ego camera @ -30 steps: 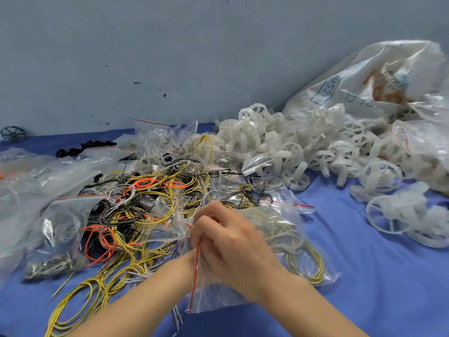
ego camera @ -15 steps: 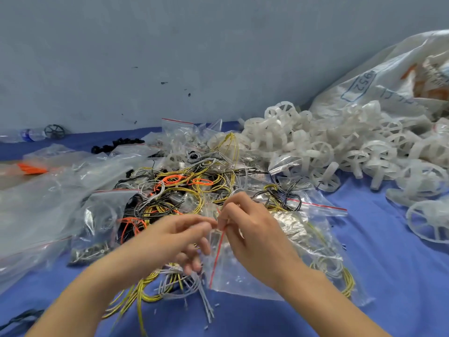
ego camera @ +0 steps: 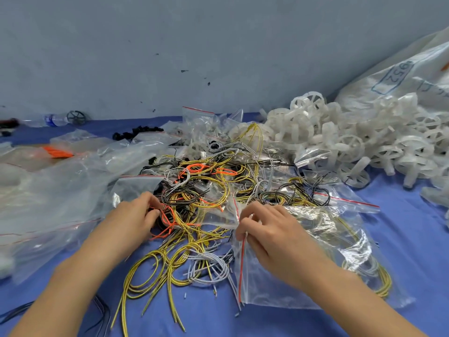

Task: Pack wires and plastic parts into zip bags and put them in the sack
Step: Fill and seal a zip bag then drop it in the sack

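Head view, looking down at a blue tabletop against a grey wall. Two bare forearms reach in from the bottom edge.

The left hand is at the near-left edge of a large tangle of wires in the middle of the tabletop; the strands are yellow, black, grey and orange. Its fingers are curled, with thumb and forefinger drawn together on orange and black strands.

The right hand is just right of the tangle and holds a clear zip bag by its mouth. The fingers are bent and clamped on the plastic beside the bag's red seal strip, which runs down toward the viewer. The bag lies on the tabletop under the wrist and already has yellow wire coils inside.

Behind and to the right, a heap of white plastic parts, wheel-shaped with spokes, spreads to the right edge. The sack, white with blue print, leans against the wall behind that heap.

On the left lie more clear bags, crumpled and overlapping. Farther back sit small black pieces, a water bottle on its side and a dark wheel just beside it.
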